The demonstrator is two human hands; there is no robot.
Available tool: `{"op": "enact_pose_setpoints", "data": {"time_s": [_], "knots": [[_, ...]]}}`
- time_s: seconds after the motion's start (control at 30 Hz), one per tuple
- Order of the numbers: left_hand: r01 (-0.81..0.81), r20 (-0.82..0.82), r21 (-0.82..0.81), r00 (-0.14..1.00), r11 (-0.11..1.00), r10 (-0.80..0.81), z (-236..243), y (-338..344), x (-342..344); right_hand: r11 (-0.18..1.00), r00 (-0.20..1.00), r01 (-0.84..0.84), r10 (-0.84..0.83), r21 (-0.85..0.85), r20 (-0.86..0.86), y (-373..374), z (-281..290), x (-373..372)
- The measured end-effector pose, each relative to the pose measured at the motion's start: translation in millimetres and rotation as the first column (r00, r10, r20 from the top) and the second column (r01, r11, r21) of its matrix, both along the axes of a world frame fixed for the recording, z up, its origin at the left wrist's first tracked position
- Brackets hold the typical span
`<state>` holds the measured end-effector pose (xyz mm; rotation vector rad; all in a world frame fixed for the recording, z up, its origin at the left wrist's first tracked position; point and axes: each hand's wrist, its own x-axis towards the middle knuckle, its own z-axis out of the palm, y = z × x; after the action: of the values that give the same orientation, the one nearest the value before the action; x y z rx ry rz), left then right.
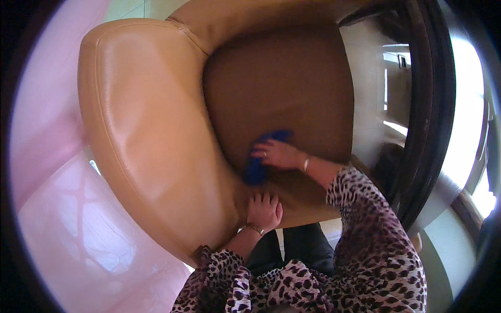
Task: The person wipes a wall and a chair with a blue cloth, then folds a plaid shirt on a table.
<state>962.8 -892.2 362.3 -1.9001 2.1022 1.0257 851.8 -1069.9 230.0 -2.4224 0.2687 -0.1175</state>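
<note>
My right hand [275, 152] holds a blue cloth [257, 169] against the dark brown seat cushion [279, 78] of a leather armchair, near the seat's front. My left hand [263, 213] rests palm down below the cloth on the chair's tan leather, its fingers loosely bent and slightly apart, with nothing seen in it. The wide tan armrest [141, 125] curves along the left side of the seat. Part of the cloth is hidden under my right fingers.
The tan backrest [245, 13] rises at the top. A glossy dark table [433, 104] stands close on the right. Pale pink glossy surfaces [62, 219] fill the left side. My dark-clad legs [308, 240] show below the chair's front edge, over light floor tiles.
</note>
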Motion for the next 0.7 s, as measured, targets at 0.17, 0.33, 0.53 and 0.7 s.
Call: {"op": "enact_pose_setpoints", "data": {"time_s": [0.17, 0.33, 0.53, 0.7], "knots": [[0.021, 0.014, -0.020, 1.000, 1.000, -0.021, -1.0, -5.5, -5.4, 0.639, 0.684, 0.730, -0.693, -0.243, 0.229, -172.9, -37.5, 68.3], [-0.314, -0.322, 0.149, 0.881, 0.938, 0.347, -63.8, 58.7, -6.7, 0.650, 0.650, 0.759, -0.760, -0.024, -0.001, -157.6, -17.3, 143.8], [0.004, 0.021, -0.056, 1.000, 0.998, -0.003, -1.9, -4.2, -6.8, 0.995, 0.996, 0.089, -0.087, 0.045, -0.035, 54.7, -17.2, 75.3], [-0.022, -0.003, -0.062, 1.000, 0.998, 0.022, -6.2, -10.3, -7.7, 0.939, 0.950, 0.309, -0.297, 0.148, -0.101, -63.4, -20.4, 39.8]]}}
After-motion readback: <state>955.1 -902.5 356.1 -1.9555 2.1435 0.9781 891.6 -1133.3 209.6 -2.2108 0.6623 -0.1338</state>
